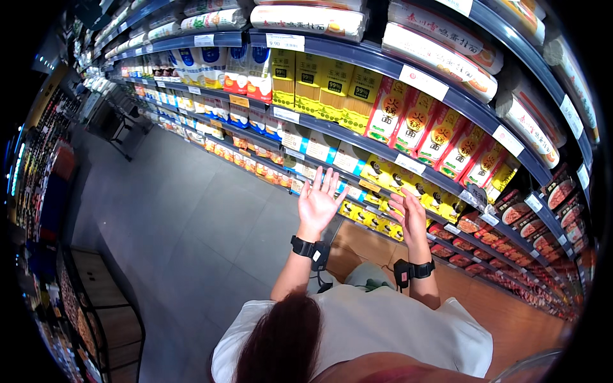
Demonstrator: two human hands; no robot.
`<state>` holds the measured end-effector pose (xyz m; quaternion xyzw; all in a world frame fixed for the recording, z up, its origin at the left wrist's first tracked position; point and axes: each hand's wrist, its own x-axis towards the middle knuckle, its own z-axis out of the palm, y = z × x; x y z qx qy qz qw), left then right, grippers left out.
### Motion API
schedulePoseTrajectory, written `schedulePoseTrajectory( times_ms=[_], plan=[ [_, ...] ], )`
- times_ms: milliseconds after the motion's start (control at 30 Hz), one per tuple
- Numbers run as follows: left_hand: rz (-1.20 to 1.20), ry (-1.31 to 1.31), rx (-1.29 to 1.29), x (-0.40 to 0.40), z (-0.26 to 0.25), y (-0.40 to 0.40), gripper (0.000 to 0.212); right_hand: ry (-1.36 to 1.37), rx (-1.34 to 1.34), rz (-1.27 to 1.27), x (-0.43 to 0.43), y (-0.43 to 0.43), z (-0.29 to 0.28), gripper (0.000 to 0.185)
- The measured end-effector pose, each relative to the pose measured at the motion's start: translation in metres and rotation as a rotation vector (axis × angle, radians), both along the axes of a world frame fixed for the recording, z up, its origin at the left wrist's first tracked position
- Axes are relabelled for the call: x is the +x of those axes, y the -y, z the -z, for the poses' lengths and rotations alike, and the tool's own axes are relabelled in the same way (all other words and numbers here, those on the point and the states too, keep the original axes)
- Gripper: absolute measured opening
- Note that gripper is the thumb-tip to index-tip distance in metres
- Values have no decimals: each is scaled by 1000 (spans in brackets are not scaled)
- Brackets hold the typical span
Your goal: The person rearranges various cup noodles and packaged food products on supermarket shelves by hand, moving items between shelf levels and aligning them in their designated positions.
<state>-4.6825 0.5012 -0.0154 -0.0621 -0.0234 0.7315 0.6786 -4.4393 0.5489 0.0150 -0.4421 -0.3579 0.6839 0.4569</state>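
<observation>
My left hand [318, 205] is raised in front of the shelves with its palm up and fingers spread, holding nothing. To its right my right hand [410, 213] is half turned, its fingers apart and nothing between them. Both wrists carry black straps with small black boxes, the left wrist box [320, 256] and the right wrist box [401, 274]. Beyond the hands stand yellow packets [378, 167] and white-and-blue packets [347, 157] on the lower shelves. Above them are yellow corn noodle packs [330, 91] and red hot-pot noodle packs [413, 122]. Neither hand appears to touch the goods.
White rolls of dried noodles [306, 23] fill the upper shelf, whose edge [345, 50] holds price tags. Dark packaged goods [512, 215] line the right side. A shopping cart [107, 117] stands down the aisle at far left. A wood-panelled display bin [107, 297] rises at lower left.
</observation>
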Motion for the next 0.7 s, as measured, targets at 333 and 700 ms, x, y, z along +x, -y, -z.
schedulePoseTrajectory(
  times_ms=[333,700],
  plan=[
    [-60,-461,-32,-31,-5,-75,50,41,77,-12,-26,-76,0,40],
    [-809,-2549,-235,-50,-40,-195,62,669,717,162,-148,-199,20,51]
  ],
)
